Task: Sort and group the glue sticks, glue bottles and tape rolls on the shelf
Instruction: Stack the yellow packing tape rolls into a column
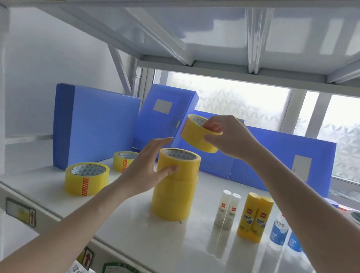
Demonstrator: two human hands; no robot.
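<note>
On the white shelf (112, 227) a stack (175, 185) of yellow tape rolls stands near the middle. The left hand (145, 168) rests against the stack's left side, thumb on its front, fingers spread and not closed around it. The right hand (228, 135) grips one roll (195, 136), tilted, in the air just above the stack and apart from it. Two more rolls lie flat to the left, one near (86, 178), one farther back (123, 160). Right of the stack stand two white glue sticks (227, 211), two yellow ones (254, 216), then glue bottles (279, 232). Blue folders (95, 127) line the far side.
</note>
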